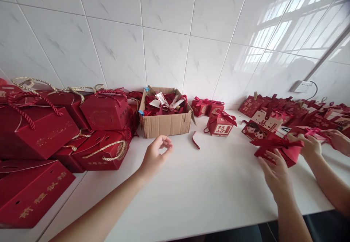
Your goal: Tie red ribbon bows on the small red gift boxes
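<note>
My left hand (156, 154) hovers over the white table (191, 191), just in front of an open cardboard box (164, 123). Its fingers are curled, thumb and forefinger nearly meeting, with nothing in them. A loose red ribbon strip (195, 140) lies to its right. My right hand (275, 174) reaches up against the near side of a small red gift box (276, 150) with a ribbon, fingers on it. Another person's hand (310, 145) holds the same box from the far right, and that person's other hand (339, 139) is by a pink ribbon (314, 130).
Large red boxes with rope handles (104, 112) are stacked at the left. The cardboard box holds red pieces and tags. Small finished red boxes (220, 123) stand behind, and more flat red boxes (287, 112) line the right wall. A wall socket (302, 87) is at the right.
</note>
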`<action>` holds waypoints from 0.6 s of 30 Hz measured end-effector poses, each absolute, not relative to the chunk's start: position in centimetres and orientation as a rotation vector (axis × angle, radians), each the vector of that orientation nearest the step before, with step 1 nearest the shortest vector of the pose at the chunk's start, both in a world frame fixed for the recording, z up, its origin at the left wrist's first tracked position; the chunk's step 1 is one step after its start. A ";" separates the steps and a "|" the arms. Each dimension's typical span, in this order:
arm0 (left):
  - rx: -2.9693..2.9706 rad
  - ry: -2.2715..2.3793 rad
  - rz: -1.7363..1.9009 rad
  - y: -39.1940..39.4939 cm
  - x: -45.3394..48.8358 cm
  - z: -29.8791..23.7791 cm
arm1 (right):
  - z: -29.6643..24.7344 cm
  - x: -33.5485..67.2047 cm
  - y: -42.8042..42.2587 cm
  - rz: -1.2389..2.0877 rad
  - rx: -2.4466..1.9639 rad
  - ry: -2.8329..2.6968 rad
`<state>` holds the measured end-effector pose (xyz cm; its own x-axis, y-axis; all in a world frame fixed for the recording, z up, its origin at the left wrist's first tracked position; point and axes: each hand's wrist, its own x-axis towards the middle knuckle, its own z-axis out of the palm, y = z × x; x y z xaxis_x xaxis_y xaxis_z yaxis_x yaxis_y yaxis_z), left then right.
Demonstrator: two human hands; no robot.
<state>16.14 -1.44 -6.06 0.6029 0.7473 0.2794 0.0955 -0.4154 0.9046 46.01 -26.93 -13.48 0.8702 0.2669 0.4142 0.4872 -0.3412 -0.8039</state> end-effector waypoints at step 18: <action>2.536 0.560 0.653 -1.0 17.8 -10.4 | -14.2 41.7 -28.6 -0.004 -2.128 -0.849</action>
<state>17.77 -0.99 -10.41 0.8046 0.4843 0.3437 0.2664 -0.8115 0.5200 41.71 -28.59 -14.20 0.7720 0.5702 0.2809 0.5726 -0.4320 -0.6967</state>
